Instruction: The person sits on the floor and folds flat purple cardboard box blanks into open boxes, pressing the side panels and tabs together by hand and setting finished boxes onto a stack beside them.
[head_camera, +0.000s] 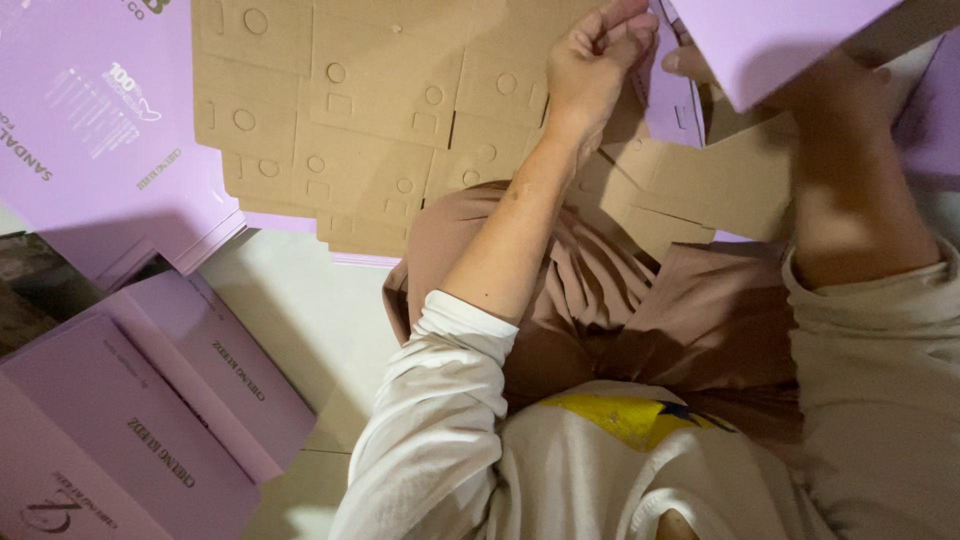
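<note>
My left hand is closed on the edge of a lilac cardboard box blank, brown on its inner side, which I hold above my lap. Of my right hand only a thumb or fingertip shows. The rest is hidden behind a large lilac panel of the blank, and it seems to grip that panel from behind. A brown inner flap of the same blank hangs down toward my knees. Both forearms are bare, with white sleeves pushed up.
A stack of flat brown die-cut cardboard blanks lies ahead on the pale floor. Flat lilac printed sheets lie at the upper left. Folded lilac boxes are piled at the lower left. My brown skirt covers my lap.
</note>
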